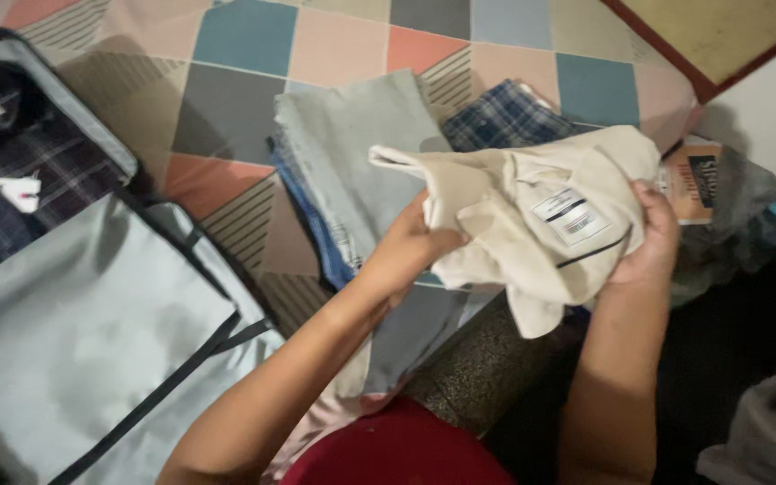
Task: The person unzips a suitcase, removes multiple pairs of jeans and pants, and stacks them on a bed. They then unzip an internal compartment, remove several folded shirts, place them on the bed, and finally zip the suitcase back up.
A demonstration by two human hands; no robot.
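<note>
A cream-coloured folded garment (532, 211) with a white label is held up between both hands. My left hand (406, 247) grips its left edge from below. My right hand (653, 238) clasps its right side, fingers curled over the fabric. Beneath the garment lies a stack of folded clothes: a grey piece (352, 153) on top, blue fabric under it, and a blue plaid piece (505, 117) behind.
An open suitcase (92, 332) with grey lining lies at the left; a dark plaid shirt (20, 171) is packed in its far half. The floor covering (244, 54) has coloured squares. A plastic-wrapped package (702, 184) sits at the right beside dark and grey cloth.
</note>
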